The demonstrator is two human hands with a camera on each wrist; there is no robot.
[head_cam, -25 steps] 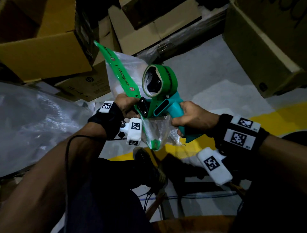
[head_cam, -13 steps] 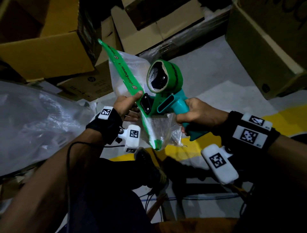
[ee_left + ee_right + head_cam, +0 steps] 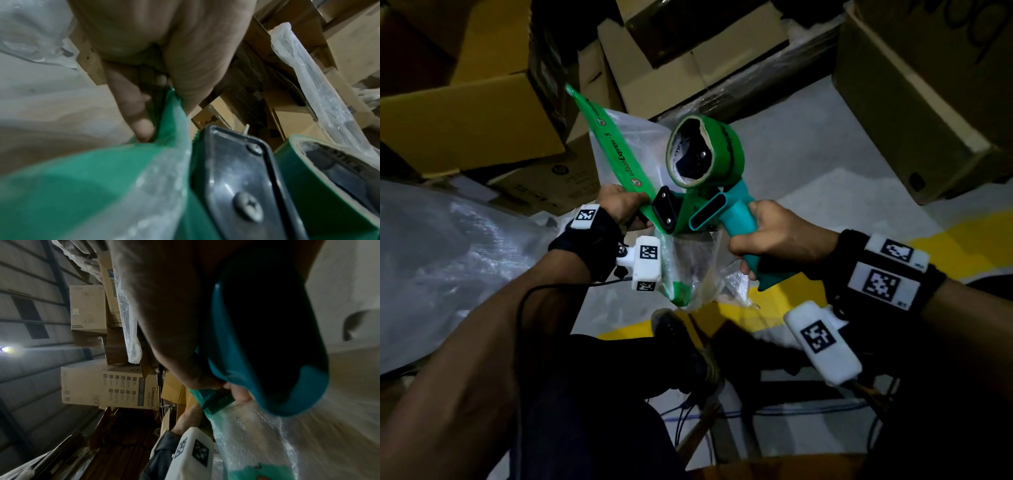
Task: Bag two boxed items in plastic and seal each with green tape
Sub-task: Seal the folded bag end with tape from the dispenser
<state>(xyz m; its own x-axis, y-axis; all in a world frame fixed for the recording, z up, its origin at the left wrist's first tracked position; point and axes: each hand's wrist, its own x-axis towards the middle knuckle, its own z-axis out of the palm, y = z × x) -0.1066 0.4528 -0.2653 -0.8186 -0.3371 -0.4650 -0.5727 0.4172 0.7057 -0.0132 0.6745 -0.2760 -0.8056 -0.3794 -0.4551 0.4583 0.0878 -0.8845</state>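
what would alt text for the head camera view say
Seen from above, a right hand grips a teal tape dispenser loaded with green tape, while the left hand holds a clear plastic bag with a tape strip along it. Cardboard boxes surround them.

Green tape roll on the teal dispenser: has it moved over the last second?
Yes. The green tape roll has risen slightly in the head view, further from the yellow floor stripe.
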